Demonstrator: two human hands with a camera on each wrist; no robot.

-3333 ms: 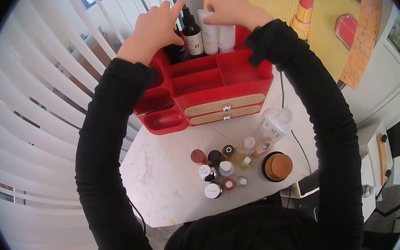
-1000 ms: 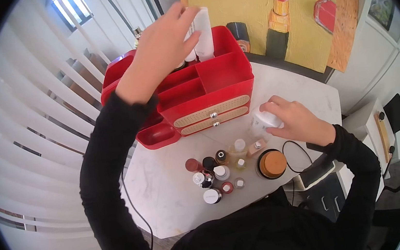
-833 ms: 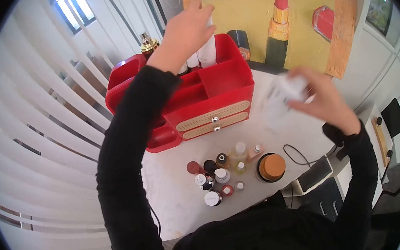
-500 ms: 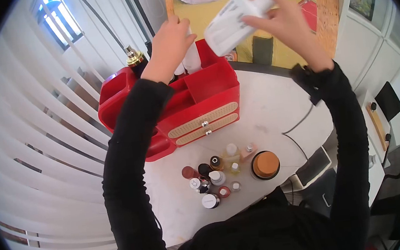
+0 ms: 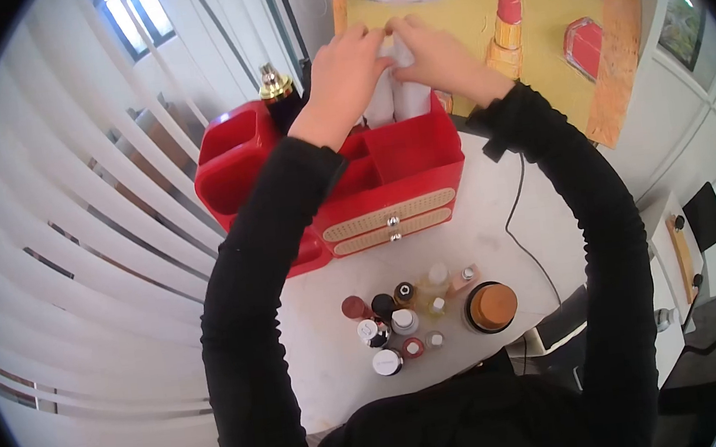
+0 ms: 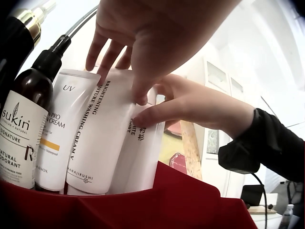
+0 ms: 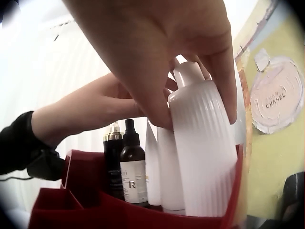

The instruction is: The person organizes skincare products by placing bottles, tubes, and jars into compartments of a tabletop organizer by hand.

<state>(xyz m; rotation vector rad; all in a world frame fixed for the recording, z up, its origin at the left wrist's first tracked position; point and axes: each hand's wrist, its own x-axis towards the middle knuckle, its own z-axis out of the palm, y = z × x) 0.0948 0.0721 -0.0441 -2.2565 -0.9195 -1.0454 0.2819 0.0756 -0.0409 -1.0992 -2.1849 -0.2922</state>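
In the head view my left hand (image 5: 347,76) and right hand (image 5: 443,59) meet over the back of a red organizer (image 5: 416,149). My right hand grips a white ribbed bottle (image 7: 202,148) round its shoulder, just below the cap. The bottle stands inside the rear compartment, against its right end. Beside it is a white washing cream tube (image 6: 100,133), whose top my left hand pinches between thumb and fingers. Further left in the same row are a white UV cream tube (image 6: 65,129), a brown spray bottle (image 6: 26,119) and a black bottle with a gold collar (image 7: 113,164).
Several small cosmetic bottles and jars (image 5: 403,322) cluster on the white table (image 5: 505,208), with a brown-lidded jar (image 5: 493,305) to their right. A cable (image 5: 511,225) runs along the right. Behind the organizer stands a painted board (image 5: 458,12); vertical blinds (image 5: 99,251) hang at left.
My right hand left the organizer, picked the white bottle up from the table at right, and brought it up and over into the rear compartment. My left hand stayed at the tubes.
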